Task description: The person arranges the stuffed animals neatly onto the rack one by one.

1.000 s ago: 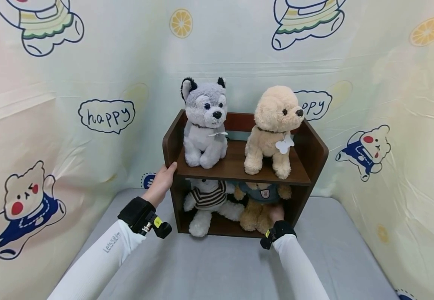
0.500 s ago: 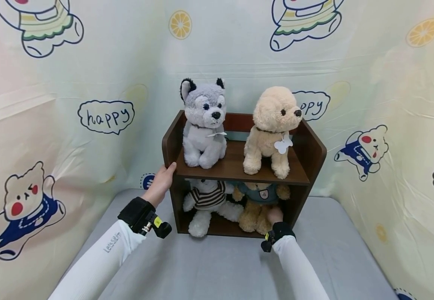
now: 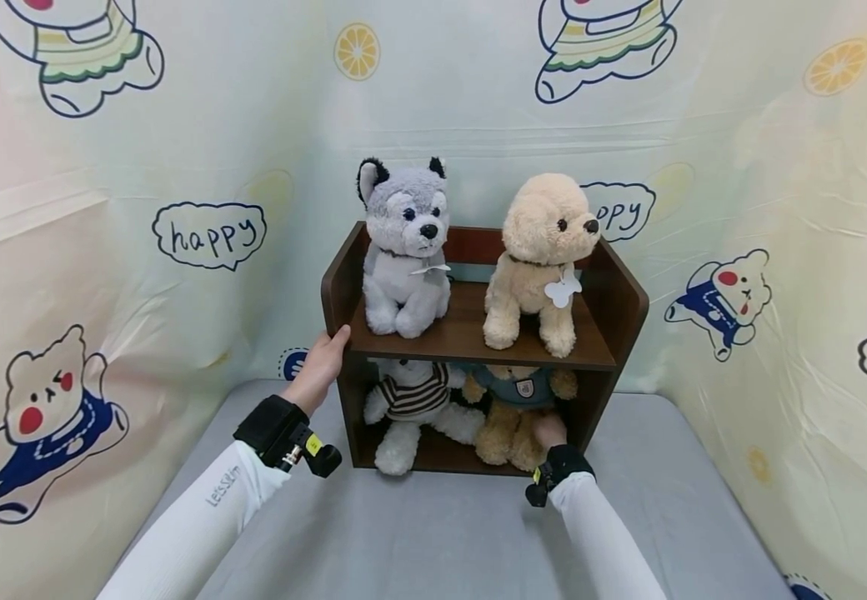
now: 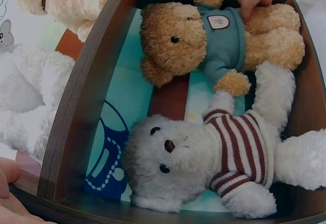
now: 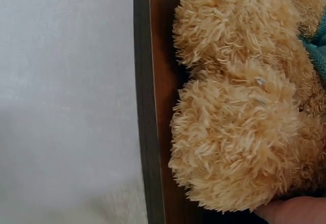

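A dark brown two-tier shelf [image 3: 471, 342] stands on the grey surface. My left hand [image 3: 319, 367] grips its left side panel, thumb on the front edge at the middle board. On the lower tier sits a tan teddy bear [image 4: 173, 40] in a teal shirt, with its legs forward. My right hand [image 3: 551, 431] holds this bear at the hip beside its leg; some fingers are hidden. In the right wrist view, only a bit of that hand shows below the furry legs [image 5: 239, 137]. Left of it sits a white teddy bear [image 4: 168, 158] in a striped shirt.
On the upper tier sit a grey husky plush [image 3: 407, 250] at the left and a cream dog plush [image 3: 542, 250] with a white tag at the right. A printed curtain [image 3: 201, 150] hangs behind and at both sides. Grey cloth [image 3: 433, 533] covers the surface in front.
The view has shifted slightly, so the shelf and plush toys appear a little further left. Both hands keep their places on the shelf and the tan bear; the right wrist has turned slightly.
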`<state>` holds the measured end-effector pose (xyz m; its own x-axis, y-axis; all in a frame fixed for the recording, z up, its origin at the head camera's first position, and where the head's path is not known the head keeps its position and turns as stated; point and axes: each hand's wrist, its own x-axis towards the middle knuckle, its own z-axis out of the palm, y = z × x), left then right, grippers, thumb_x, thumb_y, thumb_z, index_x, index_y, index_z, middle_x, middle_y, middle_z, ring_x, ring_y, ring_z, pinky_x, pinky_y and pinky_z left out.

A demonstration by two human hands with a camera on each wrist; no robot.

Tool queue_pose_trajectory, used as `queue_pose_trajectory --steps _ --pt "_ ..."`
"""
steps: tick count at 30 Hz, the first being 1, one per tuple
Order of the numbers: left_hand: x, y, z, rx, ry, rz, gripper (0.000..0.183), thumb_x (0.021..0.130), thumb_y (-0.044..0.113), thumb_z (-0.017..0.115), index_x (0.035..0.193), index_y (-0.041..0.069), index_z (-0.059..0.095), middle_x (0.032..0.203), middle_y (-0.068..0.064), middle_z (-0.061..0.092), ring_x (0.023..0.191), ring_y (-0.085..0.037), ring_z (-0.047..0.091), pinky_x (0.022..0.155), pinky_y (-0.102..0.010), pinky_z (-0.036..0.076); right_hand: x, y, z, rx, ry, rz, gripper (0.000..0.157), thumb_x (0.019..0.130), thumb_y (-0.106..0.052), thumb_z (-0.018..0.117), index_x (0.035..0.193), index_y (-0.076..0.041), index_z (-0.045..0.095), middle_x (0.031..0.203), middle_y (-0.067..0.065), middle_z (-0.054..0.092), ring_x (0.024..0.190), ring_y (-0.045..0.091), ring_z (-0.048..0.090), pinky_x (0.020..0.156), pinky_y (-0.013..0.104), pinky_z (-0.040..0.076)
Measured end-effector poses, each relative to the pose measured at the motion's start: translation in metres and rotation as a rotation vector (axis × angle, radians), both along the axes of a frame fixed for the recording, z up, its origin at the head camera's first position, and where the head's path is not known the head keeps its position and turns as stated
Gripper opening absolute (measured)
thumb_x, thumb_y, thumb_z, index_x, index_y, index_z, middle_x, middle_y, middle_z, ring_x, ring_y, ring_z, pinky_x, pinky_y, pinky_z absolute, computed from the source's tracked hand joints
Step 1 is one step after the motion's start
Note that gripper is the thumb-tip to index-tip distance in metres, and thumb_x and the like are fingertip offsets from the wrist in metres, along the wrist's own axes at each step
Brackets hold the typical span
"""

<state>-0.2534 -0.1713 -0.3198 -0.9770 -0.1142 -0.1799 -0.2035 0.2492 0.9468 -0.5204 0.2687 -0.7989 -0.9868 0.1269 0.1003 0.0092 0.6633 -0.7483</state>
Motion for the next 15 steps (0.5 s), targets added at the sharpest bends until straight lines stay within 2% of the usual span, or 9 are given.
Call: queue_pose_trajectory --steps 5,7,9,11,14,15 --pt "0.000 0.000 0.000 -0.006 -0.002 0.000 0.065 0.099 0.041 0.023 0.145 0.004 -0.003 0.151 -0.018 0.001 0.137 -0.034 0.004 0.108 -0.055 0.009 0.063 -0.022 0.089 -0.031 -0.018 0.046 0.059 0.092 -0.051 0.040 0.122 -0.002 0.052 0.100 0.020 0.060 0.079 0.029 0.054 0.065 0.039 0.045" --pt "0.000 0.000 0.000 -0.004 -0.001 -0.001 0.065 0.099 0.041 0.023 0.145 0.004 -0.003 0.151 -0.018 0.001 0.137 -0.034 0.004 0.108 -0.055 0.009 0.078 -0.028 0.111 -0.055 -0.022 0.045 0.057 0.090 -0.051 0.044 0.118 -0.002 0.054 0.095 0.018 0.060 0.076 0.028 0.053 0.062 0.037 0.044" --pt "0.000 -0.001 0.000 -0.006 -0.002 0.000 0.065 0.099 0.041 0.023 0.145 0.004 -0.003 0.151 -0.018 0.001 0.137 -0.034 0.004 0.108 -0.055 0.009 0.085 -0.032 0.123 -0.073 -0.028 0.023 0.053 0.090 -0.051 0.045 0.111 -0.003 0.057 0.086 0.014 0.059 0.070 0.026 0.052 0.058 0.035 0.042" --pt "0.000 -0.001 0.000 -0.008 -0.003 0.000 0.065 0.099 0.041 0.023 0.145 0.003 -0.004 0.151 -0.019 0.001 0.137 -0.035 0.005 0.107 -0.055 0.009 0.087 -0.034 0.125 -0.061 -0.006 0.000 0.051 0.090 -0.050 0.046 0.104 -0.004 0.059 0.078 0.010 0.056 0.063 0.022 0.048 0.052 0.032 0.036" --pt "0.000 0.000 0.000 -0.011 -0.004 0.003 0.066 0.099 0.041 0.023 0.145 0.003 -0.003 0.151 -0.020 0.001 0.137 -0.035 0.006 0.107 -0.054 0.010 0.086 -0.031 0.126 -0.059 0.005 0.024 0.051 0.091 -0.050 0.043 0.104 -0.004 0.060 0.082 0.010 0.057 0.066 0.023 0.050 0.056 0.034 0.039" --pt "0.001 0.000 0.001 -0.013 -0.004 0.004 0.066 0.099 0.041 0.023 0.145 0.002 -0.003 0.151 -0.020 0.001 0.137 -0.035 0.006 0.108 -0.054 0.010 0.086 -0.030 0.124 -0.062 0.034 0.038 0.050 0.090 -0.049 0.045 0.103 -0.004 0.061 0.082 0.010 0.056 0.067 0.023 0.049 0.056 0.033 0.038"
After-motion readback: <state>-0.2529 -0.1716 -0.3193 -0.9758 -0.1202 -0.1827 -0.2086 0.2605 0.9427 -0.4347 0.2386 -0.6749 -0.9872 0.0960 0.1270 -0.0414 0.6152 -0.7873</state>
